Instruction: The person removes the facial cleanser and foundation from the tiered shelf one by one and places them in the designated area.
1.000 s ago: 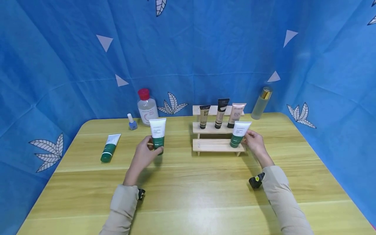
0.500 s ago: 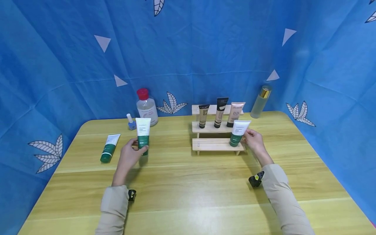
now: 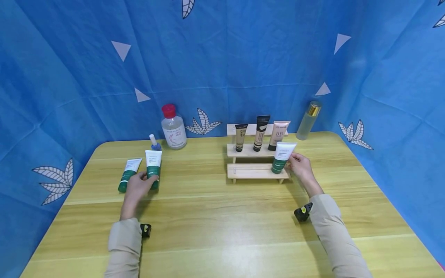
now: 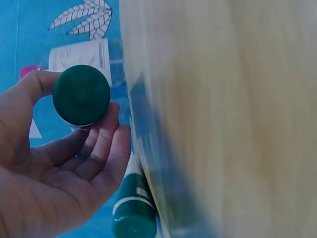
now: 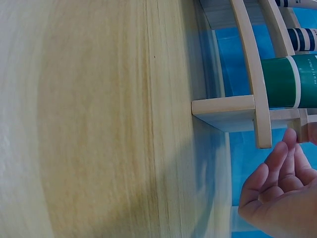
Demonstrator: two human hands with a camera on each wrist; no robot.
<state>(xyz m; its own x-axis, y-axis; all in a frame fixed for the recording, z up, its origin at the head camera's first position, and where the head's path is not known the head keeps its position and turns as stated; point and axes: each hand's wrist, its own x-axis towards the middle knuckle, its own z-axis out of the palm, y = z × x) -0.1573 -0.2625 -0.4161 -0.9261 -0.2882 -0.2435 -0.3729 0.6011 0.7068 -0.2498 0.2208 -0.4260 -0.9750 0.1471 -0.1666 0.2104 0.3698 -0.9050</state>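
My left hand [image 3: 136, 189] pinches a white and green squeeze tube [image 3: 153, 159] near its green cap, the white end up. In the left wrist view the round cap bottom [image 4: 81, 94] faces the camera between thumb and fingers. Just left of that hand a similar tube [image 3: 128, 173] lies on the table. My right hand [image 3: 301, 170] is at the right end of a tiered wooden display rack [image 3: 248, 171], thumb and fingertips pinching its side piece in the right wrist view. Another white and green tube [image 3: 283, 152] stands on the rack's lower step, cap down, beside those fingers.
On the upper step stand a small gold and black tube [image 3: 240, 137], a black-topped tube [image 3: 261, 133] and a pink BB tube [image 3: 279, 135]. A red-capped bottle [image 3: 174, 131] and blue nail polish [image 3: 155, 146] stand back left; a gold-capped bottle [image 3: 307, 123], back right.
My left hand has carried its tube leftward and lower, from near the red-capped bottle to beside the lying tube. My right hand has stayed at the rack.
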